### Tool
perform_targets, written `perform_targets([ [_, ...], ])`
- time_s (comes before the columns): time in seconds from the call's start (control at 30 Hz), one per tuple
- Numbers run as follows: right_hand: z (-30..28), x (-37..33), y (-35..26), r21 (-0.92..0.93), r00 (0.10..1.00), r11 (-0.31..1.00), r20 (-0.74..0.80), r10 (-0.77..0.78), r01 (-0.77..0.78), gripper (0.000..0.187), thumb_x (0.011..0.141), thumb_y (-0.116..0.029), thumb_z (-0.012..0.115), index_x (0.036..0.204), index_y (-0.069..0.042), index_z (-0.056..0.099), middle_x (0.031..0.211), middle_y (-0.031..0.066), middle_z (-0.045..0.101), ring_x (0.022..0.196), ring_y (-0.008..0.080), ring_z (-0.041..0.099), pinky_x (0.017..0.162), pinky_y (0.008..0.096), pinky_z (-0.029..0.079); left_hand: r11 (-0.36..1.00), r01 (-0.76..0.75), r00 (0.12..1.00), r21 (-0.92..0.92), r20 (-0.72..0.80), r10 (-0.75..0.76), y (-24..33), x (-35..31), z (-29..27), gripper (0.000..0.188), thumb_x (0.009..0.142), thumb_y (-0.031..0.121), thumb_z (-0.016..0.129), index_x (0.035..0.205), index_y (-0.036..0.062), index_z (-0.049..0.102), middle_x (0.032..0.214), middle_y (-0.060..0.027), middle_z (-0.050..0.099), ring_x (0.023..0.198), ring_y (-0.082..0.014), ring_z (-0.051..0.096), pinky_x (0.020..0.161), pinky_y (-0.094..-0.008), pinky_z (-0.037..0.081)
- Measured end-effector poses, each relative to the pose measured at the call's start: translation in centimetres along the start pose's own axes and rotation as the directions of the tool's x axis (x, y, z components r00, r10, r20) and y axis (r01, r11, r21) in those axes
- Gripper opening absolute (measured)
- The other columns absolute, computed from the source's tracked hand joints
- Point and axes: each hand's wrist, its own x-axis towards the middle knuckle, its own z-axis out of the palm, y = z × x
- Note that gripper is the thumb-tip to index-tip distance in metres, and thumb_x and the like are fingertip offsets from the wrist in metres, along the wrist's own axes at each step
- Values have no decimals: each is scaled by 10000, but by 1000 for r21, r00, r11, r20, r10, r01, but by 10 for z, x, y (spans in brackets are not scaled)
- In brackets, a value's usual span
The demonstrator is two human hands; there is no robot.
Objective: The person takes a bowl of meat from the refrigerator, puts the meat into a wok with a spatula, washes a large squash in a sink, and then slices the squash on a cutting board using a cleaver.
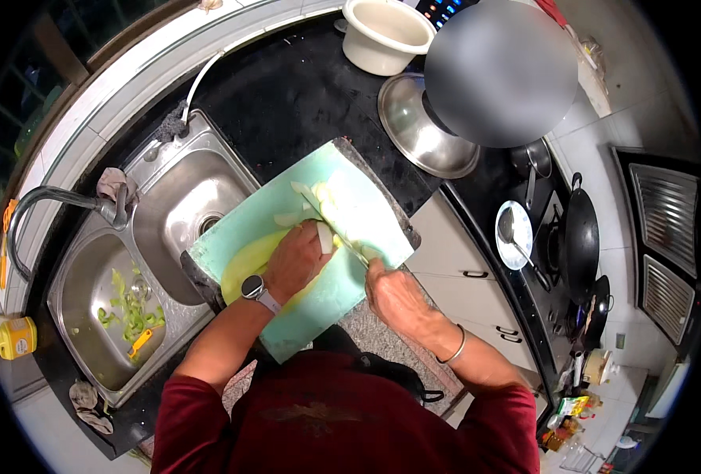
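A light green cutting board [287,336] lies across the counter's corner, partly over the sink's edge. On it rests a long, pale green peeled vegetable [244,265], which looks like a gourd. My left hand [297,265], with a watch at its wrist, presses down on it with curled fingers. In my right hand [402,300] is the handle of a kitchen knife [339,235]. Its blade slants away to the far left, close to my left fingertips. Cut pale slices [327,201] lie along the blade. My right fingers wrap the handle and hide most of it.
To the left is a steel double sink [180,186], with green peelings [121,304] and an orange peeler [139,343] in its near basin. A cream pot [382,39] and a metal lid [418,130] stand beyond the board. At right are a plate [512,251] and a black wok [581,237].
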Motion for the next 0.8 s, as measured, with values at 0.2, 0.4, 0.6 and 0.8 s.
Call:
perform_targets([
  [0.2, 38, 22, 16, -18, 988, 999, -150, -42, 40, 185, 788, 65, 487, 940, 150, 548, 607, 278, 613, 561, 402, 663, 502, 467, 543, 997, -66, 997, -29, -37, 64, 1, 8, 1, 241, 812, 118, 735, 967, -7, 600, 969, -153, 588, 887, -348, 590, 754, -424, 499],
  [0.4, 2, 2, 0, 38, 1000, 999, 8, 19, -19, 150, 802, 30, 498, 912, 126, 537, 627, 269, 626, 591, 418, 667, 544, 471, 555, 1000, -31, 998, -2, -48, 31, -2, 1, 1, 246, 813, 121, 736, 965, -10, 592, 961, -162, 583, 877, -355, 583, 760, -426, 497],
  [0.6, 40, 24, 13, 3, 994, 1000, -108, 10, -9, 170, 790, 39, 513, 929, 135, 534, 641, 279, 627, 605, 415, 671, 554, 471, 558, 997, -76, 996, -32, -53, 74, 3, 7, -1, 218, 829, 116, 714, 943, -14, 582, 945, -172, 572, 890, -355, 575, 776, -428, 493],
  [0.8, -1, 0, -5, 30, 1000, 999, 20, 23, -24, 168, 789, 49, 508, 933, 131, 536, 646, 288, 625, 609, 426, 667, 558, 469, 561, 1000, -17, 999, -16, -32, 16, -3, -1, 0, 183, 833, 94, 697, 931, -20, 594, 941, -165, 576, 896, -358, 574, 780, -427, 491],
])
